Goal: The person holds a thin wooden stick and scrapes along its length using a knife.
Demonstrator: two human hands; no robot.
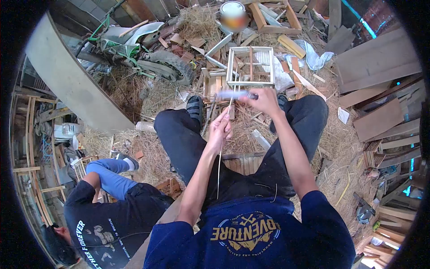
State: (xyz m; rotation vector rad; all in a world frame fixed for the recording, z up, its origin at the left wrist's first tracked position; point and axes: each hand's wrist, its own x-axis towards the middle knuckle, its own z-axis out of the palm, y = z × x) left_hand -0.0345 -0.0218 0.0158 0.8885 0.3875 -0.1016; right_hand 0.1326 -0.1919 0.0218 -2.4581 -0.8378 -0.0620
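Note:
My left hand (219, 128) is closed around a long, thin wooden strip (219, 168). The strip's lower end hangs down toward my lap, and its upper part slants away from me past the fingers. In my right hand (265, 102) is a knife (229, 94), gripped by its dark handle. Its blade, smeared by motion, lies across the strip just above my left hand. Beyond the blade stands a pale wooden frame (231, 67) with a thin brown bar across its opening.
Straw and wood scraps cover the ground. To my left sits another person (114, 219) in a dark shirt, near a long leaning panel (71, 80). An old tire (172, 67) lies ahead left, a white bucket (232, 10) farther back. Boards (380, 62) lean at right near a power tool (364, 210).

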